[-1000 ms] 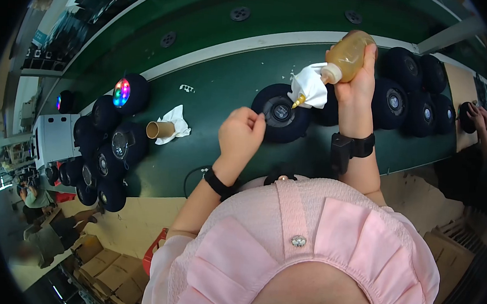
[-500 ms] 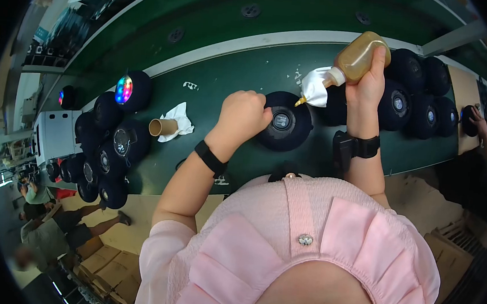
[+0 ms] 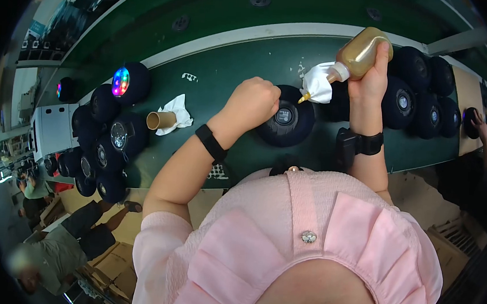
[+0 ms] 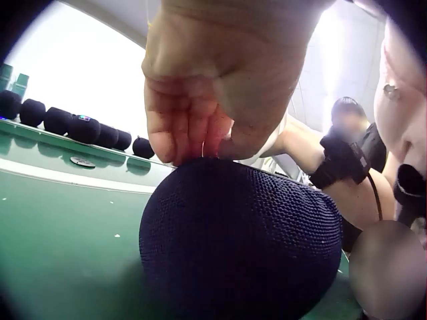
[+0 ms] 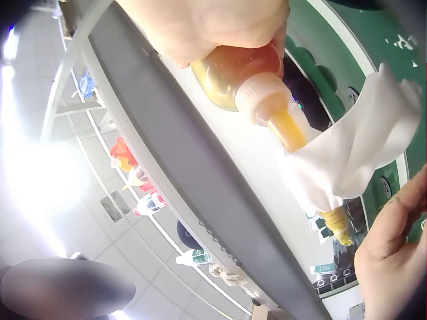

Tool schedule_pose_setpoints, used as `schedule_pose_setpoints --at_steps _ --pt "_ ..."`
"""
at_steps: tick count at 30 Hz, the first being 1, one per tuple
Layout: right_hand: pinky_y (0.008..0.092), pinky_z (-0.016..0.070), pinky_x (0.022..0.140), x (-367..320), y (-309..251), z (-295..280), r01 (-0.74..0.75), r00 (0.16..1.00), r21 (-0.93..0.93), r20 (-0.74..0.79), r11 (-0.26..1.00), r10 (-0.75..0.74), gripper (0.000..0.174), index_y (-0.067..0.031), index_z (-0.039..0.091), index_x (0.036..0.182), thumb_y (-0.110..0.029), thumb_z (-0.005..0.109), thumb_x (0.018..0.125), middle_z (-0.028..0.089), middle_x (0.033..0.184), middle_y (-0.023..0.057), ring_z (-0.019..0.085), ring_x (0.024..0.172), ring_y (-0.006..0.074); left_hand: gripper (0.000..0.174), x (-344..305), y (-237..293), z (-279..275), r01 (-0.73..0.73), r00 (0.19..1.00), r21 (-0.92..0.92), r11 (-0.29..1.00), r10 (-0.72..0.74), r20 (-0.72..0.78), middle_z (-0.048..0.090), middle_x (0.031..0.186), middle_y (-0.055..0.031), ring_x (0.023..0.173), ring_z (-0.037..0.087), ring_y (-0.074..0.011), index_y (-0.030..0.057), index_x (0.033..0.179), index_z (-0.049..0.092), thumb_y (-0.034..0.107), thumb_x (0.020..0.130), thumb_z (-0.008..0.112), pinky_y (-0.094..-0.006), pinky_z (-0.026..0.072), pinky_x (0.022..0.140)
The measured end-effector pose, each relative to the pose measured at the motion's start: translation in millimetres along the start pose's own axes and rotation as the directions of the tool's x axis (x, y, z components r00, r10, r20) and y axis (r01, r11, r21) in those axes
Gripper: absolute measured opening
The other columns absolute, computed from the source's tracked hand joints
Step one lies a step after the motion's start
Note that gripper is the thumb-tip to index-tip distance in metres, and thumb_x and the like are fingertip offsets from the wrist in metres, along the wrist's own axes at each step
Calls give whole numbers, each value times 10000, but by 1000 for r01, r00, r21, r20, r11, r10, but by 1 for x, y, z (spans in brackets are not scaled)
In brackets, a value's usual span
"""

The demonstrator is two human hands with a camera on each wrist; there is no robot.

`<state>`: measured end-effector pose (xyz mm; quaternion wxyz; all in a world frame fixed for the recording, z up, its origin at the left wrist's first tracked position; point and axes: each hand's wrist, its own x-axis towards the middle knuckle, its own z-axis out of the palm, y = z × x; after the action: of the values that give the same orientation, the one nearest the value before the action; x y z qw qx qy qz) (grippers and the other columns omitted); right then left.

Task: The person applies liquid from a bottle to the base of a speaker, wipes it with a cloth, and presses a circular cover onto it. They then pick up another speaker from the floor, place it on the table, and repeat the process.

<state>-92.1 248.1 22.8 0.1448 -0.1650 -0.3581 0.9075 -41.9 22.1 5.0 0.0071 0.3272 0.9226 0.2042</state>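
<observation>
A round, dark, fabric-covered speaker (image 3: 284, 117) lies face up on the green bench in front of me. My left hand (image 3: 251, 106) is bent over its left rim, fingers curled and bunched with the thumb at the edge. In the left wrist view those fingertips (image 4: 200, 143) meet the top of the dark fabric; their very ends are hidden. My right hand (image 3: 369, 85) grips a squeeze bottle (image 3: 363, 53) of amber liquid, tipped down to the left. White tissue (image 3: 319, 82) wraps its spout, and the yellow nozzle tip (image 3: 303, 99) points at the speaker's upper right rim.
Left of my hands lies a cardboard tube (image 3: 159, 121) on crumpled tissue (image 3: 181, 110). Several similar speakers are piled at the far left, one with coloured lights (image 3: 121, 82). More speakers (image 3: 401, 101) stand right of the bottle. Another person's hands (image 3: 480, 122) work at the far right.
My left hand has turned and shifted up along the speaker's left rim, its elbow swinging out to the left. The bottle has moved slightly right and up, still held over the speaker's edge.
</observation>
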Motion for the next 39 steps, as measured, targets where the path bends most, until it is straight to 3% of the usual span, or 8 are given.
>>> schedule_pose_setpoints --at_steps 2,6,9,11,14,18,20,39 --pt "359 514 770 1 -1 -4 -5 1000 -11 8 1000 5 417 -22 473 1119 -378 507 904 560 1002 85 579 910 202 68 0 1 -2 -51 998 53 997 50 25 588 656 -127 672 585 -296 36 749 596 66 689 584 -375 490 647" --pt "358 513 773 1 1 -5 0 1000 12 -6 1000 0 411 -24 470 1124 -367 517 902 560 1002 81 580 906 201 84 -6 9 -3 19 1000 147 989 -19 -6 590 636 -125 622 588 -295 34 775 557 63 699 579 -373 491 596" --pt "343 510 766 2 8 -2 20 1000 5 -1 1000 -20 395 -22 477 1116 -344 539 895 566 998 74 581 897 191 216 -7 10 -8 182 979 -4 983 -181 -96 618 687 -112 637 613 -267 24 883 522 24 682 601 -353 491 598" --pt "331 508 758 3 16 1 34 999 -15 -3 999 -34 383 -19 486 1105 -328 556 890 571 993 69 581 891 182 247 -14 7 -11 432 877 -326 841 -476 -68 597 644 -88 570 607 -195 32 853 441 -15 670 600 -282 481 566" --pt "309 503 734 2 28 6 139 989 -88 68 986 -133 354 -10 510 1074 -287 596 872 587 972 62 582 862 160 287 -22 8 -10 524 789 -487 699 -614 -32 581 598 -74 573 612 -223 37 862 421 -22 644 599 -312 482 558" --pt "313 500 754 -4 40 19 197 971 -181 175 964 -165 355 -15 502 1093 -289 579 881 586 991 75 587 862 174 284 -29 6 0 531 745 -496 687 -657 -113 578 593 -78 549 599 -208 37 843 417 -11 640 611 -299 478 552" --pt "304 499 745 -4 49 20 216 960 -224 225 950 -166 347 -10 515 1076 -285 588 877 593 981 72 590 846 165 264 -30 6 2 517 747 -533 669 -657 -100 576 623 -37 554 576 -73 43 818 406 -10 661 612 -211 460 526" --pt "268 464 818 -31 60 30 363 913 -316 308 876 -268 513 29 447 1109 -200 740 755 582 1013 84 566 913 145 254 -28 8 2 533 736 -517 670 -669 -108 580 622 -56 554 586 -90 35 809 416 -2 663 620 -223 472 538"
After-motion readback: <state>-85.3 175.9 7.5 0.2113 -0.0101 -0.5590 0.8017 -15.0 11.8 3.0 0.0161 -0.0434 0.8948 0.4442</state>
